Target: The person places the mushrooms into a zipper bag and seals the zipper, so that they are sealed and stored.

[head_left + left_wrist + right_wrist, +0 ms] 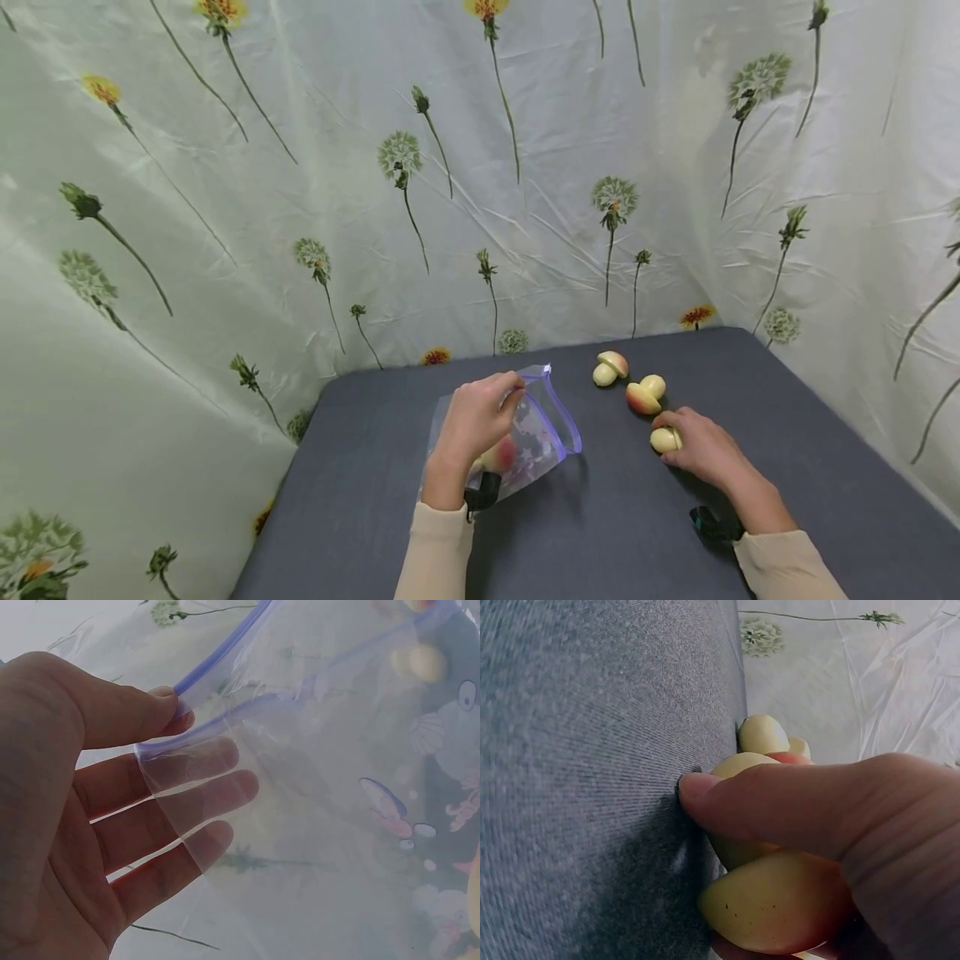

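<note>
My left hand (480,421) pinches the purple zip edge of a clear zip bag (536,429) between thumb and index finger. In the left wrist view its other fingers (217,791) lie extended behind the clear plastic. The bag's mouth gapes toward the right, and a mushroom-shaped piece (501,454) with a reddish cap shows inside it. On the right, my right hand (708,450) grips a pale yellow toy mushroom (664,439) low at the tabletop. Seen from the right wrist, the thumb (780,799) lies across that mushroom, whose yellow-red cap (780,900) sits under the hand.
Two more toy mushrooms, one near (645,395) and one farther back (612,367), lie just beyond my right hand. Dark grey cloth covers the table (360,467). A white curtain (337,200) printed with dandelions hangs behind and along the sides.
</note>
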The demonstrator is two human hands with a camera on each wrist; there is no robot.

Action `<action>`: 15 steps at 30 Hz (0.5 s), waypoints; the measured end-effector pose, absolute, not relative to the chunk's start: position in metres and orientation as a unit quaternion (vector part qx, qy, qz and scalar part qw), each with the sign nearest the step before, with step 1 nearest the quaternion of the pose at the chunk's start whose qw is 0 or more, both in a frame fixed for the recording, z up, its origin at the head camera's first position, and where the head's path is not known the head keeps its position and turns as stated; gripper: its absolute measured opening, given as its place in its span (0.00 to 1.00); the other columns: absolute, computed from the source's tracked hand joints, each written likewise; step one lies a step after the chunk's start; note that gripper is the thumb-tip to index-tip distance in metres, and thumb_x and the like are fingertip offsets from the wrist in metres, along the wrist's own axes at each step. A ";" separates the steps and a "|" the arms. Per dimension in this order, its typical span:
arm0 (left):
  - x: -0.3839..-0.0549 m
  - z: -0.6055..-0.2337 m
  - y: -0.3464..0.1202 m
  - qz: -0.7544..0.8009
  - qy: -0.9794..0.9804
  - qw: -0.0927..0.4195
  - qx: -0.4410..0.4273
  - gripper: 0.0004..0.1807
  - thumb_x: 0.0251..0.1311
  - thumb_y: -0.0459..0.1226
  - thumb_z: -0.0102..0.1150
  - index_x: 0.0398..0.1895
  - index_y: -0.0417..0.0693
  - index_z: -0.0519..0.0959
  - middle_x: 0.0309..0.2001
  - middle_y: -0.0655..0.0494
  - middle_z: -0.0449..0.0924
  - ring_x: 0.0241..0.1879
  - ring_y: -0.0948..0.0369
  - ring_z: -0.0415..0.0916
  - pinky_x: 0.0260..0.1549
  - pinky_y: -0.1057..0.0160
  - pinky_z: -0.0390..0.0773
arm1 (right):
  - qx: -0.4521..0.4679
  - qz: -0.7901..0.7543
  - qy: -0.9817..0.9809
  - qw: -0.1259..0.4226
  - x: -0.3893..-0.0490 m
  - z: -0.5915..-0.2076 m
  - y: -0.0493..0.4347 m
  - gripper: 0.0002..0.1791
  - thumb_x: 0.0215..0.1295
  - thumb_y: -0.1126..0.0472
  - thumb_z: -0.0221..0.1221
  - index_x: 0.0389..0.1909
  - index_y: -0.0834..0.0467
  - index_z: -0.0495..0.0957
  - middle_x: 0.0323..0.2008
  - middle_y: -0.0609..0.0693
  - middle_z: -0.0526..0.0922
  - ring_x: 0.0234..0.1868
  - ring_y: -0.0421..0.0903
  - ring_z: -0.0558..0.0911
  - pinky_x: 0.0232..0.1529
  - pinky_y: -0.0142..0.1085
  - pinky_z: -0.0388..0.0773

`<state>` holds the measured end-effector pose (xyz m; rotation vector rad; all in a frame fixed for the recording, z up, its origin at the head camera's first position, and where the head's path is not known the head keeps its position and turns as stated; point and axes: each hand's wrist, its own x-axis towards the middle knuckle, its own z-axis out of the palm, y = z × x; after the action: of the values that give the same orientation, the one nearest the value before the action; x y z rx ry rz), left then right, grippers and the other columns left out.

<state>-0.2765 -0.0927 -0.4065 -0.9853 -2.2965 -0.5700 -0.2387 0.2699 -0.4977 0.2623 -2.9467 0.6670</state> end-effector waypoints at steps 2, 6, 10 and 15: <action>-0.276 -0.408 -0.092 -0.216 -0.859 0.284 -0.366 0.03 0.64 0.34 0.66 0.38 0.52 0.83 0.33 0.64 0.83 0.22 0.69 0.70 0.23 0.67 0.73 | 0.086 0.218 -0.971 0.049 -0.238 -0.498 0.271 0.24 0.48 0.62 0.75 0.48 0.56 0.82 0.39 0.53 0.77 0.33 0.50 0.76 0.31 0.50 0.72; -0.274 -0.412 -0.093 -0.223 -0.859 0.285 -0.362 0.04 0.64 0.34 0.67 0.37 0.53 0.83 0.33 0.64 0.83 0.22 0.70 0.71 0.23 0.67 0.73 | 0.084 0.219 -0.971 0.038 -0.235 -0.500 0.273 0.23 0.49 0.61 0.75 0.48 0.55 0.82 0.38 0.52 0.77 0.33 0.49 0.75 0.31 0.49 0.72; -0.276 -0.413 -0.092 -0.220 -0.859 0.288 -0.363 0.03 0.65 0.35 0.66 0.37 0.54 0.83 0.33 0.64 0.84 0.22 0.70 0.71 0.23 0.67 0.73 | 0.084 0.219 -0.971 0.044 -0.234 -0.499 0.273 0.23 0.48 0.62 0.75 0.47 0.55 0.82 0.38 0.51 0.77 0.33 0.48 0.75 0.30 0.48 0.72; -0.278 -0.410 -0.092 -0.211 -0.858 0.291 -0.366 0.04 0.64 0.35 0.67 0.38 0.54 0.83 0.33 0.64 0.84 0.22 0.70 0.71 0.22 0.68 0.72 | 0.088 0.215 -0.971 0.055 -0.237 -0.498 0.271 0.22 0.48 0.61 0.74 0.47 0.54 0.82 0.37 0.51 0.77 0.32 0.47 0.75 0.30 0.48 0.71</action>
<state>-0.2784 -0.0918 -0.4099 -0.9753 -2.2884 -0.5623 -0.2366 0.2710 -0.4977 0.2671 -2.9490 0.6530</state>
